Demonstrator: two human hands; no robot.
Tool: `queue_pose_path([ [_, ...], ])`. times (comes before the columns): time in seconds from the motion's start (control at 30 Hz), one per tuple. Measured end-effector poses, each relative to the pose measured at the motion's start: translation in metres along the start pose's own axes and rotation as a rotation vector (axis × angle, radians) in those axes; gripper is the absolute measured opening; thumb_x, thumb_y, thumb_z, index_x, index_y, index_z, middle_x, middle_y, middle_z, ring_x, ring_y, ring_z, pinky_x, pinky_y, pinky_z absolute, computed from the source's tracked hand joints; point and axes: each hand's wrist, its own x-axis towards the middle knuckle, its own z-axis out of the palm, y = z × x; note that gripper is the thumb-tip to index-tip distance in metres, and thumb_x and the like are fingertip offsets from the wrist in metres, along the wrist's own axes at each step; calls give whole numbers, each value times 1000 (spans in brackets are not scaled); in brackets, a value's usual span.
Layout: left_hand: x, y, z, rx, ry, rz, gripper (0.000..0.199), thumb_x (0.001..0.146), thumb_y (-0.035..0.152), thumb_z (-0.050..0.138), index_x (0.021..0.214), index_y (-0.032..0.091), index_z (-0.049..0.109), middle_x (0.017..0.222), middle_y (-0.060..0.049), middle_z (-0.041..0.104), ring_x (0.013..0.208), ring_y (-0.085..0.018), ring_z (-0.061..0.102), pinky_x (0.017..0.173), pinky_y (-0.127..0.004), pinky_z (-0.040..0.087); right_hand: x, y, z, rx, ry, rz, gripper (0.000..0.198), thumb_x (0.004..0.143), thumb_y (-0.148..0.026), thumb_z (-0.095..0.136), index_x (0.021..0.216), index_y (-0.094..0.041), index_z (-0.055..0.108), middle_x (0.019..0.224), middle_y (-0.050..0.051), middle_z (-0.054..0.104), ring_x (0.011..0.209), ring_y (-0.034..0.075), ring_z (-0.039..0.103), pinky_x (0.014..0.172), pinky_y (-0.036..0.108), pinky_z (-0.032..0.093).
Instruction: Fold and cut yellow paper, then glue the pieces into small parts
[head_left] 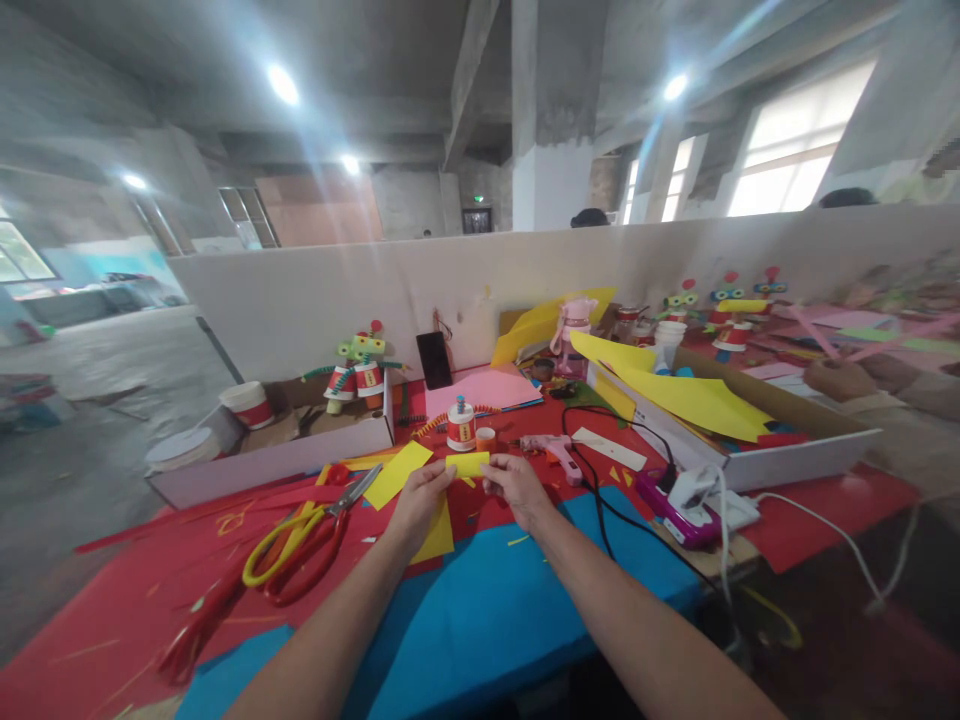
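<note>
Between my two hands is a small yellow paper roll [468,465], held level above the work surface. My left hand [424,492] pinches its left end, and my right hand [516,486] grips its right end. Just behind the roll stands a white and red paper cup [460,428] with spring-like paper arms, and an orange paper tube [486,439] is beside it. Yellow paper [397,474] lies near my left hand. To the right of my right hand rests a pink glue gun [553,454]. Scissors [315,532] with yellow and red handles lie at the left.
Finished cup figures [366,368] stand by a left cardboard box [285,462]. A right box [795,462] holds yellow sheets. A purple power strip [679,510] with cables is at the right. A black phone [434,360] leans against the white partition [315,300]. A co-worker's hands [847,375] hold pink strips.
</note>
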Motion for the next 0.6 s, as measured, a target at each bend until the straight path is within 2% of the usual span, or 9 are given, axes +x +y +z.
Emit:
queue_pose_path([
  [0.17,1,2,-3,15,-1,-38,33,63,39,78,81,12,73,73,-8,74,65,-19,65,61,-26,45,1,1,-1,14,9,-11,36,49,-44,80,56,-16,58,44,-4,54,44,8,45,51,23,34],
  [0.3,1,3,-5,2,10,-55,36,64,40,77,84,12,73,75,-8,74,64,-17,64,62,-25,46,1,0,-2,52,-15,-16,36,51,-44,79,64,-15,63,49,-3,56,47,9,47,53,24,37],
  [0.47,1,3,-6,2,25,-59,39,64,41,76,90,12,72,79,-9,74,66,-18,64,62,-26,46,1,-2,0,112,-16,-12,42,53,-53,76,69,-16,65,54,-2,57,52,10,50,57,25,41],
  [0.6,2,2,-5,47,35,-34,35,65,43,76,83,14,72,73,-6,73,65,-17,63,61,-25,44,-2,-4,4,82,-33,-14,43,58,-56,73,75,-17,65,56,-2,58,54,11,52,58,26,43],
])
